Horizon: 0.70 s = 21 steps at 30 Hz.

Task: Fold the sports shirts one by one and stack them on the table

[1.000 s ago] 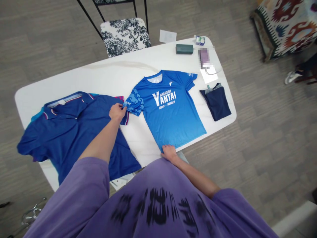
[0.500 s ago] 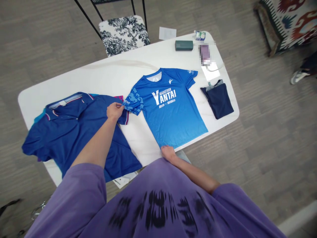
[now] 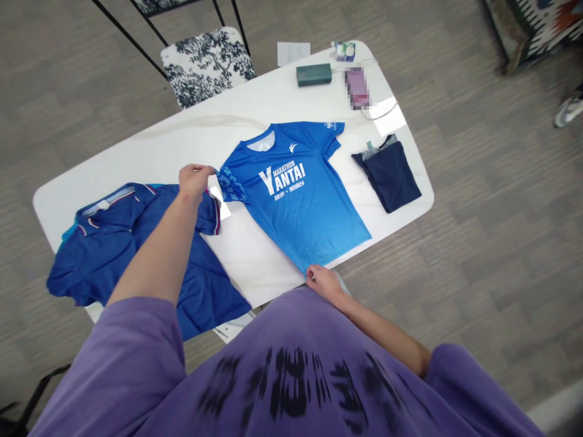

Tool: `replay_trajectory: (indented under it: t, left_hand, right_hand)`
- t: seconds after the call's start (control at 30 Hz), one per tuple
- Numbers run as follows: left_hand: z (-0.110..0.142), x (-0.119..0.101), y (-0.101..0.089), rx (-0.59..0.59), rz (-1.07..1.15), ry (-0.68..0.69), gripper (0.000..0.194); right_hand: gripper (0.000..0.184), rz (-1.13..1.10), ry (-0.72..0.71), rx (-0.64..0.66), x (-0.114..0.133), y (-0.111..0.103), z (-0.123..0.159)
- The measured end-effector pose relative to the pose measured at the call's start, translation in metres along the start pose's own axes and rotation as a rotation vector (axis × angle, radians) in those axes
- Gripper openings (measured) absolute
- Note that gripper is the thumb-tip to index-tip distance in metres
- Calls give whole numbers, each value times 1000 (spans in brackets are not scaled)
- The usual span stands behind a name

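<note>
A bright blue T-shirt (image 3: 314, 200) with white "Marathon Yantai" lettering lies spread front side up on the white table (image 3: 150, 142). My left hand (image 3: 195, 180) pinches the edge of its patterned sleeve at the left. At the near hem, my right hand (image 3: 323, 280) has its fingers closed on the lower left corner of the same T-shirt. A dark blue polo shirt (image 3: 150, 243) with striped trim lies to the left under my left forearm, on top of other garments that show only at their edges.
A folded navy garment (image 3: 392, 176) lies at the table's right end. Behind it are a phone (image 3: 357, 88) with a cable, a dark green box-shaped device (image 3: 314, 75) and a small carton (image 3: 345, 51). A patterned chair (image 3: 207, 67) stands beyond the far edge.
My left hand has drawn the sleeve edge up and away from the polo. My right hand stays at the hem, its fingers now turned more into view. The whole view has shifted slightly.
</note>
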<state>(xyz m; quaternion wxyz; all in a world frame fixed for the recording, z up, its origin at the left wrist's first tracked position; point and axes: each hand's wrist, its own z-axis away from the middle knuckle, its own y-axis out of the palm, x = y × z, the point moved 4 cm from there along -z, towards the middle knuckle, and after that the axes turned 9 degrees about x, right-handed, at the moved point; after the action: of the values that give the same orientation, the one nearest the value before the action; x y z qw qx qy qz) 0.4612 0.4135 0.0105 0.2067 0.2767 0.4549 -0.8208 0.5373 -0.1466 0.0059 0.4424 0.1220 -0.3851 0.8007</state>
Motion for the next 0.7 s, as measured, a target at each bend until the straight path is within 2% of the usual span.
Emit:
replay_trajectory:
  t: [0.07,0.17,0.3,0.4,0.47,0.6,0.7]
  left_hand:
    - [-11,-42,26,30,-36,36,34]
    - [-32,-96,83,88,-128,66,35]
    - [-61,-141,169,131,-173,73,39]
    - [-68,-152,223,206,-185,88,41]
    - [-61,-153,245,212,-270,169,41]
    - [-26,-146,263,222,-454,404,35]
    - [-7,-132,268,294,-540,451,39]
  right_hand:
    - [12,-63,32,-45,-30,-17,11]
    - [12,-125,93,-110,-77,-39,17]
    - [13,-167,173,-151,-129,-60,6]
    - [15,-139,236,-152,-153,-68,-9]
    - [19,-99,271,-151,-161,-72,-17]
    - [27,-22,230,-112,-158,-77,-27]
    - [32,42,207,-13,-151,-76,-34]
